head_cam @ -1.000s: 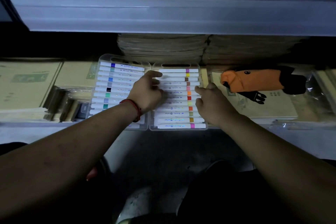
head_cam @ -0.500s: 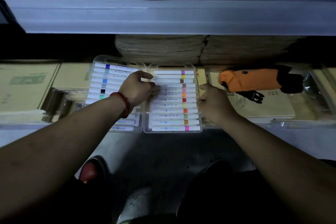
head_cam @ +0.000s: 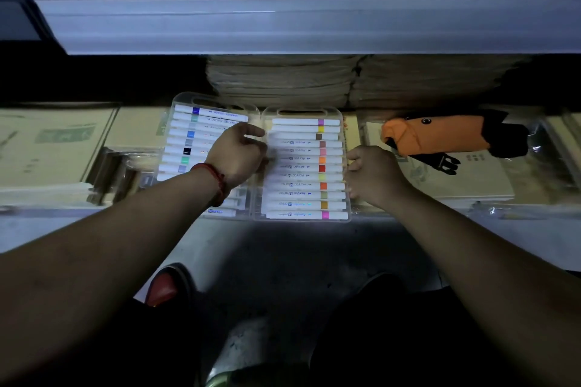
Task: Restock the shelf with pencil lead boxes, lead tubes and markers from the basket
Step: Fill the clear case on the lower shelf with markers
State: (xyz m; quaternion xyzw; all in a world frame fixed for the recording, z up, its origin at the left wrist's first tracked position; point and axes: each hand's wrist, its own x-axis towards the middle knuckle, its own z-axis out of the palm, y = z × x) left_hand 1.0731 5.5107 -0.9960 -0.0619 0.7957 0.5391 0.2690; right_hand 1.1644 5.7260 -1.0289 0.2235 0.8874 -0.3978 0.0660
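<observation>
dim lower shelf point(head_cam: 63, 223), clear marker case point(head_cam: 301, 166) between left hand point(head_cam: 239, 155) and right hand point(head_cam: 372, 177), both gripping its side edges

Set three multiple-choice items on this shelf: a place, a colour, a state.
1. The orange pouch lies: A right of the right case; B between the cases; C on the upper shelf.
2. The band on that case's nearest marker is: A blue; B pink; C black.
3. The markers in it: A stand upright; B lie scattered; C lie flat in a row.
A: it sits beyond the case's right edge. B: pink shows near its right end. C: all lie side by side.
</observation>
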